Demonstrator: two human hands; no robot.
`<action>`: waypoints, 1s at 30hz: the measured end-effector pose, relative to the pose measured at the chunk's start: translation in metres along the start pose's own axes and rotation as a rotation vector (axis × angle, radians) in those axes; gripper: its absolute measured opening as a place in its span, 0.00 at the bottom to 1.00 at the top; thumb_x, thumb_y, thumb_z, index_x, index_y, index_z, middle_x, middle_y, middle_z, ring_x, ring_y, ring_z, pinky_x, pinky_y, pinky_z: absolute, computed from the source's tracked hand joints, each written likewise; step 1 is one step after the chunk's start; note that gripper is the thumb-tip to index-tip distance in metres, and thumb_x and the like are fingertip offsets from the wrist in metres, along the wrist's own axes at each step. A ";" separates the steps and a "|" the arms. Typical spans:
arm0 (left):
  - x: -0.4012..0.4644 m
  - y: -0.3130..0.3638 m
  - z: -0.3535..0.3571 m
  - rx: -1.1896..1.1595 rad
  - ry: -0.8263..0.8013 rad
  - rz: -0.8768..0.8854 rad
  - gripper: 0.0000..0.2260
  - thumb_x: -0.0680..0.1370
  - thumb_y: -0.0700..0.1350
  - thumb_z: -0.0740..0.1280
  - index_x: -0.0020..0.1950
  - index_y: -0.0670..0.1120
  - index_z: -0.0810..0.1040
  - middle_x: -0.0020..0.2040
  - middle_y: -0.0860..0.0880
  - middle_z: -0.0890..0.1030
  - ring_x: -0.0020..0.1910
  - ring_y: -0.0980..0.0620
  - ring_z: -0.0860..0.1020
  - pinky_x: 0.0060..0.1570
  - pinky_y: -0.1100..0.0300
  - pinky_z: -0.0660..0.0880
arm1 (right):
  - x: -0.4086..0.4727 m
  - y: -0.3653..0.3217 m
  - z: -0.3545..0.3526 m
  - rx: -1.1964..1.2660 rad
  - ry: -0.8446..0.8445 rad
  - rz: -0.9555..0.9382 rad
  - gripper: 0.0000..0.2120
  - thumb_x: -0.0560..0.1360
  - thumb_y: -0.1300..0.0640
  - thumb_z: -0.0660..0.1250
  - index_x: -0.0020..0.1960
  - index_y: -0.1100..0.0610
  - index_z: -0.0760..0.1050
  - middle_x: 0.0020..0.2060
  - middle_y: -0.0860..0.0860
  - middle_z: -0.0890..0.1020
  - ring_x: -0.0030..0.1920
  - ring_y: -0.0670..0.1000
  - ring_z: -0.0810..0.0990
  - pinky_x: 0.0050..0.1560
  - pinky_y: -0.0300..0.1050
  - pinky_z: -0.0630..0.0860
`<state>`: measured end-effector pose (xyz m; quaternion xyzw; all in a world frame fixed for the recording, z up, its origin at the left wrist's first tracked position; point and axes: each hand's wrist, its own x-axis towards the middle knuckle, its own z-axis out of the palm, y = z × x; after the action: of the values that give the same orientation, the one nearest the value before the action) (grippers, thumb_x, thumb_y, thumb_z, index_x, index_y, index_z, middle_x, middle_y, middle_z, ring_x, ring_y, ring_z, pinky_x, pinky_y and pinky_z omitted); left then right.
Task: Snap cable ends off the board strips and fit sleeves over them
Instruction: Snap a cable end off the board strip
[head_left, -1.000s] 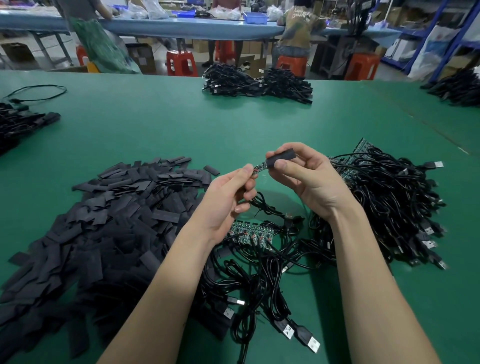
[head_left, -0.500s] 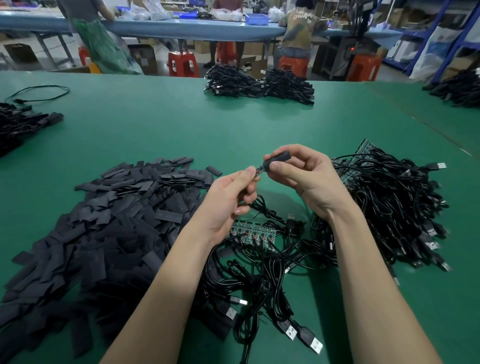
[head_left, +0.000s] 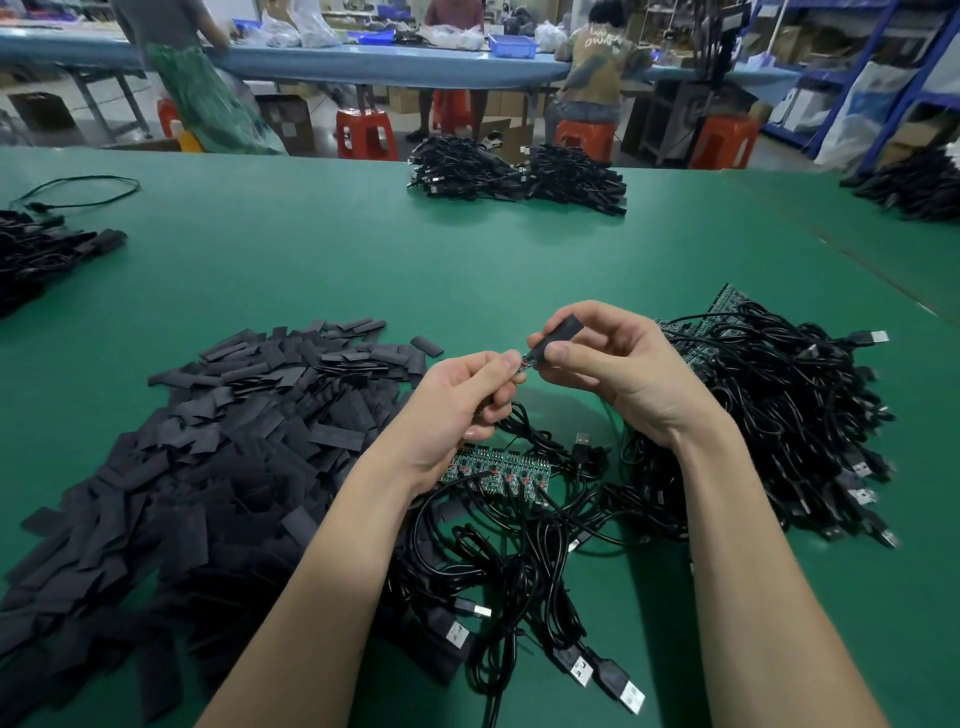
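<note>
Above the middle of the green table (head_left: 467, 260), the left hand (head_left: 467, 410) pinches a small board end (head_left: 525, 361); the right hand (head_left: 613, 374) holds a black sleeve (head_left: 561, 332) against it.

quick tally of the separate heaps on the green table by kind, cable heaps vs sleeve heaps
Cable heaps: 5, by the right arm, in front of the hands, far middle, left edge, far right
Sleeve heaps: 1
Total: 6 heaps on the green table
</note>
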<state>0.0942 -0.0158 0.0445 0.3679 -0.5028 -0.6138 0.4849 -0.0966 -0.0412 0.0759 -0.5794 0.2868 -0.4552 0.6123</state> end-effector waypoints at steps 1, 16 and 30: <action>0.000 0.000 0.000 -0.003 0.001 -0.001 0.10 0.81 0.48 0.65 0.42 0.46 0.77 0.31 0.55 0.70 0.28 0.59 0.64 0.23 0.70 0.57 | 0.000 0.001 0.000 0.013 -0.004 0.002 0.08 0.67 0.59 0.77 0.45 0.52 0.84 0.47 0.56 0.87 0.47 0.51 0.85 0.50 0.41 0.81; 0.005 -0.007 0.004 0.136 0.219 0.328 0.07 0.76 0.36 0.73 0.50 0.46 0.80 0.44 0.49 0.83 0.35 0.49 0.82 0.30 0.62 0.75 | 0.010 0.010 0.005 0.198 0.261 0.028 0.04 0.68 0.61 0.75 0.44 0.58 0.83 0.43 0.57 0.87 0.42 0.49 0.86 0.45 0.37 0.81; 0.004 -0.015 0.004 0.173 0.216 0.412 0.07 0.79 0.35 0.70 0.49 0.46 0.84 0.42 0.46 0.86 0.33 0.51 0.81 0.34 0.65 0.75 | 0.006 0.007 0.000 0.198 0.234 0.093 0.10 0.69 0.61 0.73 0.50 0.61 0.81 0.42 0.55 0.86 0.41 0.49 0.85 0.46 0.38 0.81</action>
<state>0.0861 -0.0184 0.0312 0.3614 -0.5631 -0.4137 0.6174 -0.0925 -0.0476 0.0706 -0.4455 0.3363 -0.5168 0.6491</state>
